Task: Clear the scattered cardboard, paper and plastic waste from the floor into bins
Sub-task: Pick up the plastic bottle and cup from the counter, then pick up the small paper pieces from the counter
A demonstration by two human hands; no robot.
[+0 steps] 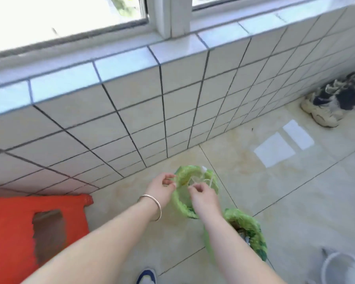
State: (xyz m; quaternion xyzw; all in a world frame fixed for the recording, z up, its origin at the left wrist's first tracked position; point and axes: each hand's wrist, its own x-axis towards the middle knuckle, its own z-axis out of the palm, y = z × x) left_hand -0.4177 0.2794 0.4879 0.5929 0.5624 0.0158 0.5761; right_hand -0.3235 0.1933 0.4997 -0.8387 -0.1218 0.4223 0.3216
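Note:
Two small bins lined with green plastic bags stand on the tiled floor near the wall. The farther bin (184, 177) is under both my hands. My left hand (162, 187) pinches the green bag at its left rim. Over the opening, my right hand (203, 196) pinches a whitish scrap of plastic or paper (201, 178) that lies in the bin's mouth. The nearer bin (248, 228) sits to the right of my right forearm, with something dark and silvery inside. The image is blurred.
An orange plastic stool (19, 228) stands at the left by the tiled wall (131, 111). A pair of sneakers (334, 101) lies at the far right by the wall. A white round container (340, 267) is at the bottom right. My shoe (147, 276) shows at the bottom.

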